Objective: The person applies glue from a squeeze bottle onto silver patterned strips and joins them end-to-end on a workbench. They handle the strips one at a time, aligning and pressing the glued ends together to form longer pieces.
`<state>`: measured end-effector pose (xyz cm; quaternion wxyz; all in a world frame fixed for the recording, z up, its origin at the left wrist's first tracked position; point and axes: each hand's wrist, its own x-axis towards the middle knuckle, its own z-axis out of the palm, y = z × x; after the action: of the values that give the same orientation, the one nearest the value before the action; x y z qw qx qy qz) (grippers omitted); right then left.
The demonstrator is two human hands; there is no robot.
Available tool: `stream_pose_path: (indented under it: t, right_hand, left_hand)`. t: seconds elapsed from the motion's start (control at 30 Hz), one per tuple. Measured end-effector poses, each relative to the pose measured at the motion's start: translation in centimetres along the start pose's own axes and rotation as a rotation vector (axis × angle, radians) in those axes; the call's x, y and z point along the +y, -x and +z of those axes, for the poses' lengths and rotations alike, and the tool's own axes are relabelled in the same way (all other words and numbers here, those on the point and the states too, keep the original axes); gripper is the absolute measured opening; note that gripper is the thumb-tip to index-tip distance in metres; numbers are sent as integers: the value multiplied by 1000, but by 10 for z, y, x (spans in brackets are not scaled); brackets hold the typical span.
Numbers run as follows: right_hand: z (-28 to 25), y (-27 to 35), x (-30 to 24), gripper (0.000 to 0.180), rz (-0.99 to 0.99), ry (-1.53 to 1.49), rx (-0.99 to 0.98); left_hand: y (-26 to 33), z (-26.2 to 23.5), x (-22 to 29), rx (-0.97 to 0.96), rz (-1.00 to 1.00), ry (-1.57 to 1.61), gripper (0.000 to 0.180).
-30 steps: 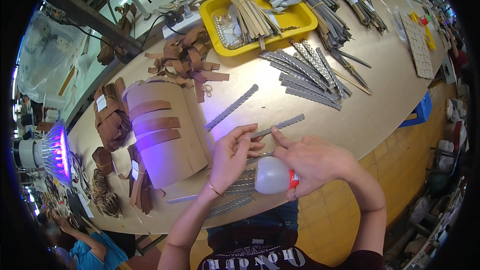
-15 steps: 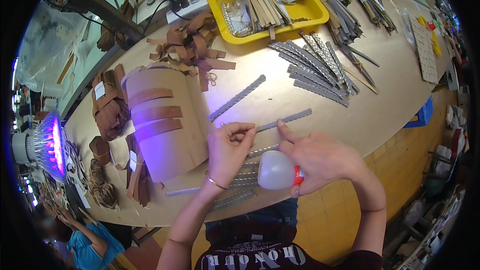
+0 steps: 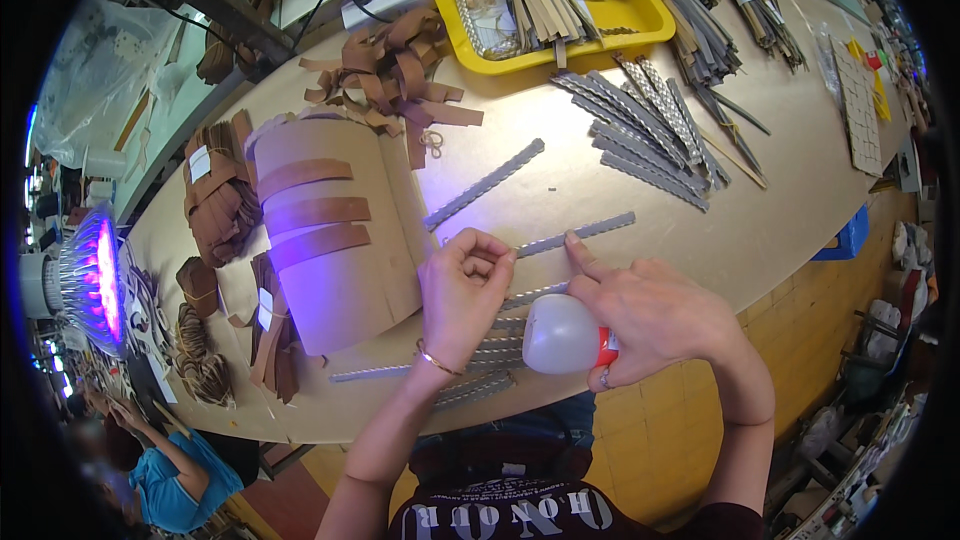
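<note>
A narrow grey strip with a pale twisted edging (image 3: 607, 224) lies across the table in front of me. My left hand (image 3: 462, 290) pinches its left end between thumb and fingertips. The outstretched index finger of my right hand (image 3: 655, 315) rests on the strip near its middle. That same hand grips a translucent white squeeze bottle with a red collar (image 3: 560, 334), tipped sideways; its nozzle is hidden. Similar edged strips (image 3: 500, 348) lie under and beside the bottle, partly covered by my hands. Another edged strip (image 3: 485, 185) lies farther off, left of centre.
A brown-covered cylinder (image 3: 345, 295) carries several brown strips on top. Behind it are loose brown strips (image 3: 390, 75). Grey edged strips (image 3: 650, 130) are piled at the back right, near a yellow tray (image 3: 660, 25). A lit purple lamp (image 3: 95, 280) stands left. A person in blue (image 3: 185, 475) sits lower left.
The whole view has shifted slightly, the scene moving a little right and up. Both hands keep nearly the same hold on the strip and bottle.
</note>
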<state>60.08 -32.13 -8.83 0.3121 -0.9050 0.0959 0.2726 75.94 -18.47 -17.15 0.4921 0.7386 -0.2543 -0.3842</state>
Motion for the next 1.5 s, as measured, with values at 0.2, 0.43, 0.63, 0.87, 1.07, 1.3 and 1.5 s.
stream_pose_path:
  t: [0.2,0.43,0.63,0.87,1.07,1.3,1.5]
  right_hand:
    - [1,1,1,71,-8,-2,15]
    - [0,1,0,69,-10,7,22]
    - [-1,1,-2,65,-28,20,60]
    - [-3,1,-3,67,-15,25,26]
    - [-4,1,-2,67,-26,19,44]
    - [-3,-1,-1,65,-29,-4,42]
    - [-2,0,-2,65,-8,2,40]
  left_hand:
    - [-2,-1,3,-4,-50,-36,12]
    - [-3,1,2,6,-8,-23,16]
    - [-4,0,2,-6,-14,-80,12]
    - [-3,1,-4,8,35,-115,10]
    - [0,-12,-3,-37,120,-270,8]
    - [29,-23,5,-8,485,-685,41]
    - [32,-15,-6,-79,589,-1020,50]
